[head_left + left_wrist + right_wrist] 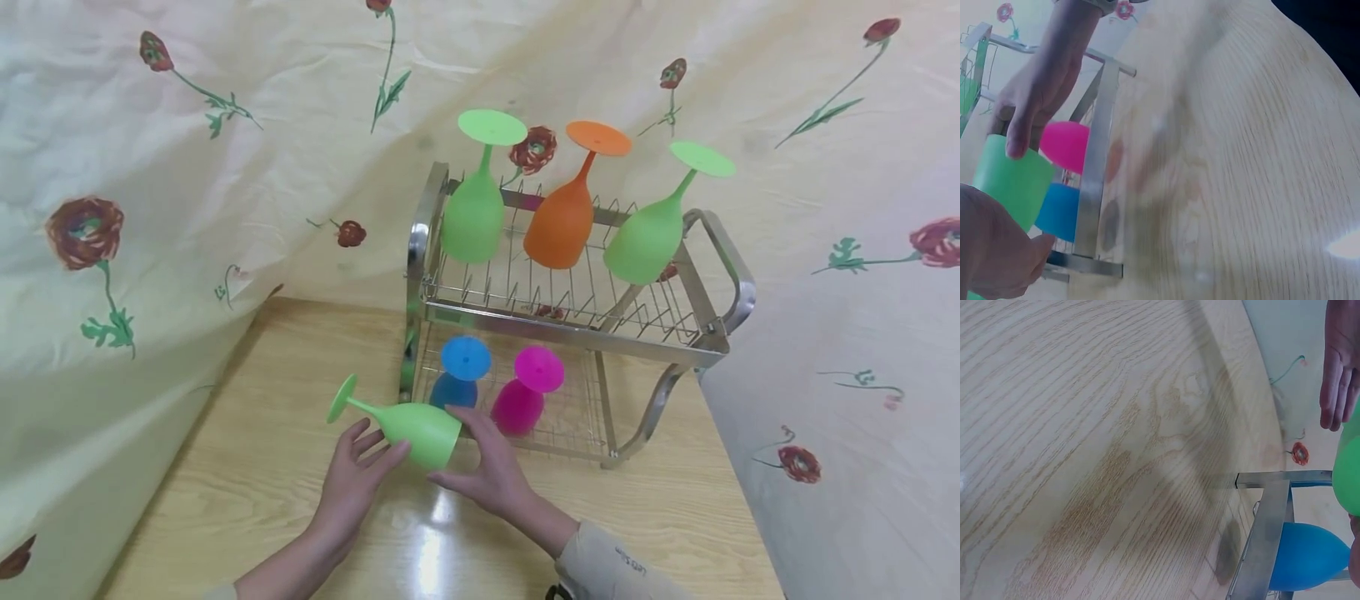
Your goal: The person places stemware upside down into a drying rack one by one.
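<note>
A light green plastic goblet [420, 432] lies sideways in the air in front of the rack, its foot to the left and its rim to the right. My left hand [356, 475] holds it at the stem end of the bowl, thumb along the near side. At the rim, my right hand [491, 467] grips the goblet between thumb and fingers; the thumb shows over the rim in the left wrist view. Just behind stand an upside-down blue goblet [454, 390] and a pink goblet [517, 408] on the rack's lower tier.
A two-tier metal dish rack [570, 335] stands on the wooden table [300, 358]. Its upper tier carries a green goblet [474, 218], an orange goblet [561, 225] and another green goblet [645, 240], all foot up and leaning. Flowered cloth [322, 108] hangs around the table.
</note>
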`<state>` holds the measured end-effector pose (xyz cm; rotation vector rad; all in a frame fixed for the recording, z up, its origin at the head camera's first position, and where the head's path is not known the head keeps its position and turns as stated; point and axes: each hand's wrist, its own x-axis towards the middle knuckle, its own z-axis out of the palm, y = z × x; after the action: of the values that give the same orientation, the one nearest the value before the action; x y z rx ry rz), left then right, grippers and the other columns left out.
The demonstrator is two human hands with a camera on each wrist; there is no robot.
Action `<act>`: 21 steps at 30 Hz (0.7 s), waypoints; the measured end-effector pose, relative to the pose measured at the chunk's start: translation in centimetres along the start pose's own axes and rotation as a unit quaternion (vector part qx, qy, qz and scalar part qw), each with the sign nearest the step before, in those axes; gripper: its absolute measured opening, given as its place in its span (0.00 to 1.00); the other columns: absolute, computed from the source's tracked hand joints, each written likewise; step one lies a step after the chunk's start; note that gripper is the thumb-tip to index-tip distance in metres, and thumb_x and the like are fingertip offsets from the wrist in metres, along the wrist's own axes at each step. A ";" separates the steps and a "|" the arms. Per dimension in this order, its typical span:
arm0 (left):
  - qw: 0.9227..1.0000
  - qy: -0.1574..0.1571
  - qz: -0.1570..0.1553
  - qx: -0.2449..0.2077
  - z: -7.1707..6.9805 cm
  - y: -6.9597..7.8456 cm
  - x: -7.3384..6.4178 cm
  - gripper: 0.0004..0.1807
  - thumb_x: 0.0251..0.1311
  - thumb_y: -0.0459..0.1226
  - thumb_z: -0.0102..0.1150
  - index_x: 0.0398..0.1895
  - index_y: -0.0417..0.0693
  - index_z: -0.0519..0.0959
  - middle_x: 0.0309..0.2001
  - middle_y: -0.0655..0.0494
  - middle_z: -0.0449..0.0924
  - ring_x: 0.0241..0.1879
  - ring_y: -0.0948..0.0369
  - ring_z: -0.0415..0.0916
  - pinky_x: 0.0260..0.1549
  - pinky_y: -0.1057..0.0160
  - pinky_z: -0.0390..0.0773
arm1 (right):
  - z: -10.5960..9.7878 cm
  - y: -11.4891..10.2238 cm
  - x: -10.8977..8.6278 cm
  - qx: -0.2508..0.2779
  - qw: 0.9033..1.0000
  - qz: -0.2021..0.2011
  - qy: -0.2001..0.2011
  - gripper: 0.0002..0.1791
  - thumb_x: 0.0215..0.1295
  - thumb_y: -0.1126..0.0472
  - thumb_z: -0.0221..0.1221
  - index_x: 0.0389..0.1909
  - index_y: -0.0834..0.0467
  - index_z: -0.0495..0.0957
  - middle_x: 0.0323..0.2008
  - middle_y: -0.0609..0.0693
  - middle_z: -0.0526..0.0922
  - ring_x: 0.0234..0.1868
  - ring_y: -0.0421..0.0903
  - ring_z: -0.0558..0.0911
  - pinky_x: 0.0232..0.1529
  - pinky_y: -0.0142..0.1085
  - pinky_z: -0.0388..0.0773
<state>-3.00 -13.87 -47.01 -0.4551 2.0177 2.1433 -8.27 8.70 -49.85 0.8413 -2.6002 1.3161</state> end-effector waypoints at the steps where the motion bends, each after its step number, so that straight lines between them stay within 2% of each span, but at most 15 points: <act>1: 1.000 -0.001 -0.003 -0.003 0.1 0.1 0.1 0.58 0.67 0.52 0.73 0.86 0.41 0.45 0.78 0.34 0.61 0.75 0.34 0.65 0.74 0.32 0.65 | 0.0 0.0 0.0 0.001 1.000 0.000 -0.001 0.52 0.47 0.55 0.86 0.74 0.58 0.71 0.67 0.52 0.80 0.66 0.52 0.81 0.62 0.51 0.85; 7: 0.999 0.002 -0.015 -0.029 0.8 0.2 0.1 0.56 0.66 0.51 0.73 0.85 0.40 0.49 0.77 0.34 0.61 0.74 0.36 0.65 0.74 0.33 0.65 | 0.1 -0.1 0.1 0.007 1.000 -0.007 0.001 0.52 0.47 0.56 0.86 0.74 0.59 0.71 0.67 0.53 0.80 0.65 0.52 0.81 0.61 0.54 0.85; 13: 0.998 0.033 -0.010 -0.052 1.6 0.7 0.0 0.51 0.66 0.50 0.75 0.82 0.40 0.58 0.77 0.39 0.64 0.73 0.41 0.68 0.74 0.36 0.68 | 0.4 -0.6 0.2 0.024 1.000 -0.003 0.007 0.52 0.47 0.59 0.86 0.73 0.62 0.71 0.66 0.55 0.79 0.65 0.53 0.80 0.61 0.53 0.85; 17: 0.996 0.051 -0.012 -0.067 2.1 0.9 0.0 0.50 0.65 0.49 0.75 0.81 0.40 0.57 0.77 0.39 0.63 0.72 0.42 0.69 0.74 0.38 0.68 | 0.8 -0.9 0.3 0.021 1.000 -0.001 0.016 0.52 0.46 0.59 0.86 0.73 0.64 0.71 0.66 0.54 0.79 0.64 0.52 0.80 0.61 0.49 0.86; 21: 0.995 0.062 -0.019 -0.080 2.7 1.0 0.1 0.53 0.63 0.48 0.77 0.82 0.41 0.55 0.77 0.40 0.62 0.72 0.43 0.67 0.74 0.37 0.67 | 1.4 -1.0 0.2 0.013 0.999 -0.012 0.027 0.54 0.45 0.58 0.86 0.74 0.61 0.70 0.67 0.54 0.78 0.65 0.52 0.80 0.63 0.47 0.84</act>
<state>-3.74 -11.31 -46.03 -0.6579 1.8868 2.3179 -7.73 7.11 -49.97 0.8279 -2.5293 1.3496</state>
